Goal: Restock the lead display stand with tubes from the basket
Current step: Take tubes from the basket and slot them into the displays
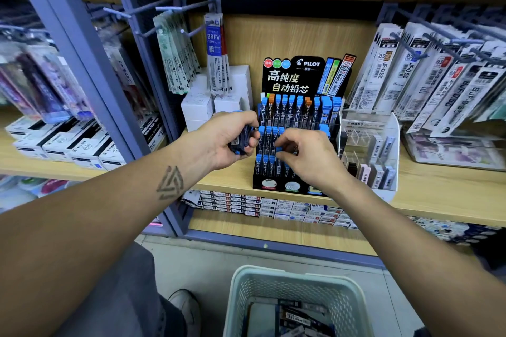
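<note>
Head view: left hand around tubes; right hand fingers at stand

Both forearms are bare, with no sleeves, watch or rings showing. The left forearm carries a dark tattoo of interlocking outlined triangles, drawn with fine hatched lines, just short of the wrist. The left hand and the right hand wear no gloves. Left of the pale green perforated plastic basket, a grey trouser leg and a light grey shoe are visible.
</note>
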The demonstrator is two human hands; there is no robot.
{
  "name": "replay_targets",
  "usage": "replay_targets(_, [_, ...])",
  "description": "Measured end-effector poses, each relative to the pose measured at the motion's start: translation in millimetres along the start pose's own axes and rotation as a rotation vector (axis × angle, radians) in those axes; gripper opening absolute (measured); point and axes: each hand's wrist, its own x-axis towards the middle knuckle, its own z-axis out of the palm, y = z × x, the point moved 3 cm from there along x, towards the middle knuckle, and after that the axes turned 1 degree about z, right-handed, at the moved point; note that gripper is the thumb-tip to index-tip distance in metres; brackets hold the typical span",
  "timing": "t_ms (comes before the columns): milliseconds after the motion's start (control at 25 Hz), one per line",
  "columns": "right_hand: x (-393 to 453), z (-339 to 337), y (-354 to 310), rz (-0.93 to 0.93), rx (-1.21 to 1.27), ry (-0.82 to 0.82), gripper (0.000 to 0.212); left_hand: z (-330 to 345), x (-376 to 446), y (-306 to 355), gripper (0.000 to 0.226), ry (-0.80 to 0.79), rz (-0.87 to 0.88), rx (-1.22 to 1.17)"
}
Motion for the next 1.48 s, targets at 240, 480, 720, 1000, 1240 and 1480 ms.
replay_targets(240, [0.3,-2.3,-1.9,0.021,0.003,0.011,0.010,1.2,0.3,-0.8,0.017,-0.006,-0.006,0.021])
replay_targets(480, [-0.4,-3.6,1.5,0.042,-0.059,0.009,0.008,3.7,-0.1,-2.5,0.017,-0.017,-0.013,0.024])
replay_targets(720, [-8.4,11.7,2.8,-0.172,-0.364,-0.097,0.012,7.3,-2.4,-6.3,0.017,-0.032,-0.042,0.052])
replay_targets(1000, [-1.7,-21.6,1.6,0.171,0.467,-0.031,0.027,20.0,-9.1,-9.9,0.012,-0.142,-0.067,0.052])
replay_targets(1240, [-10.4,-16.5,-5.8,0.137,0.656,-0.227,0.083,28.0,-9.0,-15.2,0.012,-0.138,-0.049,-0.002])
replay_targets(1480, [-9.8,-22.4,-4.0,0.092,0.586,-0.107,0.072,36.9,-8.3,-17.3,0.010,-0.194,-0.093,-0.100])
